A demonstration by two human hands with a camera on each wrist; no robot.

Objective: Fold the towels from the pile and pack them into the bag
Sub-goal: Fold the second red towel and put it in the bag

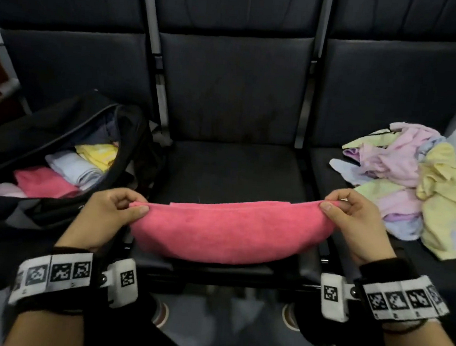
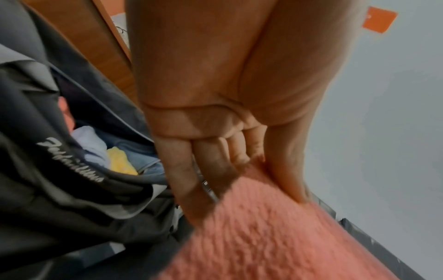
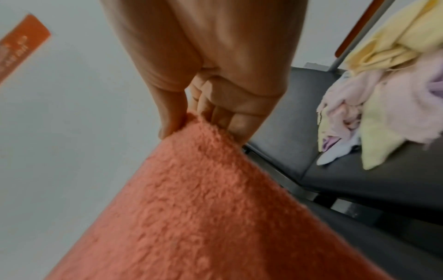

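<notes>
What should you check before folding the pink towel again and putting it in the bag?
1. Left hand pinches its end of the pink towel: ok.
2. Right hand pinches the other end: ok.
3. Towel edges lined up: cannot tell.
4. Middle seat below free for laying it down: ok.
5. Bag open: ok.
6. Room left inside beside the folded towels: cannot tell.

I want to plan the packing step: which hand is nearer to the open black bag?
Left. The left hand pinches the pink fluffy towel right beside the open black bag; the right hand pinches its far end, beside the pastel towel pile.
</notes>
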